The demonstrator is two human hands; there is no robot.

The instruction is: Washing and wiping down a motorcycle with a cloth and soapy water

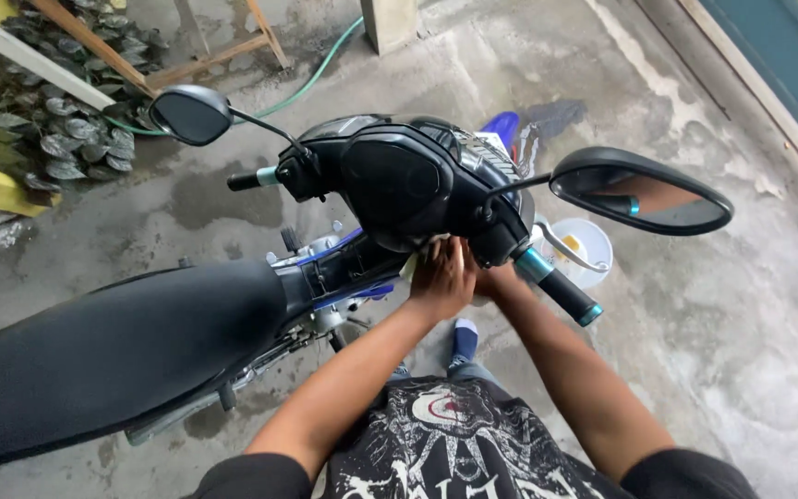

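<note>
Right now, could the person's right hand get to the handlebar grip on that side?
Probably yes: the right hand sits just below the black grip, with nothing between them.

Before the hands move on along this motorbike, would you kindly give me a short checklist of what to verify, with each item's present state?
1. Left hand flat on the black motorbike body panel: ok.
2. Right hand visible: not ok, mostly hidden behind the left.
3. Pale cloth under the left hand: cannot tell, only an edge shows.
4. White round bucket near the front wheel: ok.
5. Grey concrete floor dry: not ok, wet patches.
</note>
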